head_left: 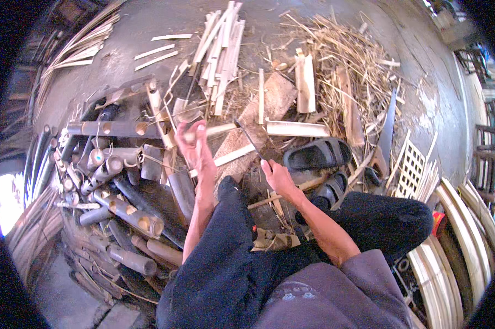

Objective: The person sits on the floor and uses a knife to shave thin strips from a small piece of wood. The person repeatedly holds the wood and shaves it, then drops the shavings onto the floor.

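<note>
The right hand, in the centre of the frame, has its grip closed around the handle end of a dark-bladed knife. The left hand is to the left of it, with curled fingers that are blurred, so I cannot tell if its grip is clamped on the pale strip. This strip lies between the left hand and the blade tip, above the brown board at upper centre.

In my judgement, the main danger is a cut: if the strip turns or the blade slips along it, the edge could reach the left fingers. A loose hold by that hand could cause this. The knee in dark trousers is also near, below the blade, so a stroke which goes too far downward could touch it.
</note>
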